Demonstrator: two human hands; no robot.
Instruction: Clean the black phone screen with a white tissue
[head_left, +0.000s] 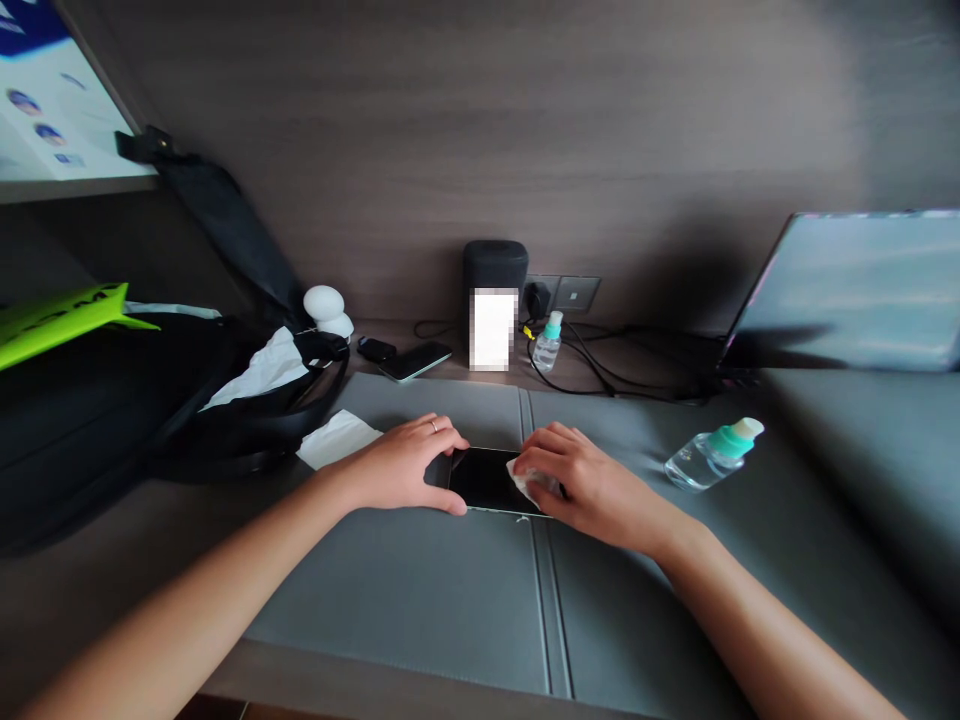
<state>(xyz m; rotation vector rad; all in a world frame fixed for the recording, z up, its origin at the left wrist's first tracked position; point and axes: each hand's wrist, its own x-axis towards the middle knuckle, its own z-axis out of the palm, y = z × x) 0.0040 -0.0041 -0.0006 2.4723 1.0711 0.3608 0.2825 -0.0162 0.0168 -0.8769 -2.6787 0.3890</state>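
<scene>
A dark-screened smartphone (pixel 486 480) lies flat on the grey desk mat (pixel 405 590). My left hand (pixel 409 465) grips the phone's left end, thumb on the near edge and fingers on the far edge. Over the phone's right part, my right hand (pixel 581 475) is closed on a white tissue (pixel 538 485), which touches the screen. Another white tissue (pixel 337 440) lies on the mat beyond my left wrist. To the right of my right hand, a clear spray bottle (pixel 709 455) with a teal and white top lies tilted.
Along the back stand a black speaker (pixel 495 262), a smaller clear bottle (pixel 547 345) and dark cables (pixel 592 365). Another phone (pixel 416 361) lies near a white rounded object (pixel 326 308). A black bag (pixel 112 420) occupies the left; a laptop screen (pixel 855 290) rises at right.
</scene>
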